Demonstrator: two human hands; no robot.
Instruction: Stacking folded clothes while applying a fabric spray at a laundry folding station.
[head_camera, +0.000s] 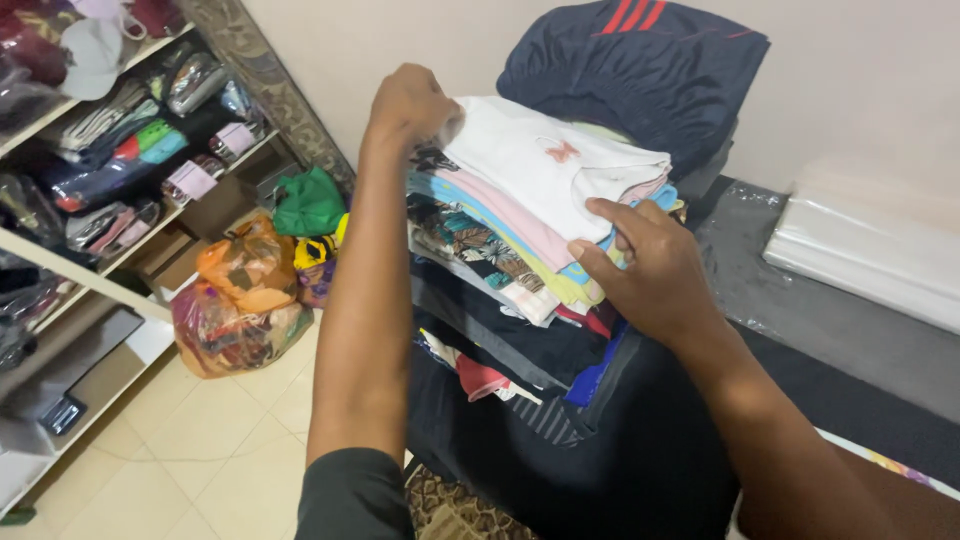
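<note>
White folded cloth, a shirt (545, 160), tops the stack of folded clothes (510, 280) we are handling. Our left hand (410, 105) pinches its far corner; our right hand (650, 270) has fingers (610, 212) pressed on the near edge, thumb against the layers below. We judge the stack largely built, with the top piece not yet released.

White folded cotton top (540, 160) with small orange motif, topping stack of folded clothes (500, 290) in pale blue, pink, yellow, teal print, black, red. Navy fabric bundle (640, 70) with red stripes. Orange translucent plastic bag (245, 270); green cloth bag (308, 203). Cream tiled floor (200, 450). Grey mat (830, 320).
</note>
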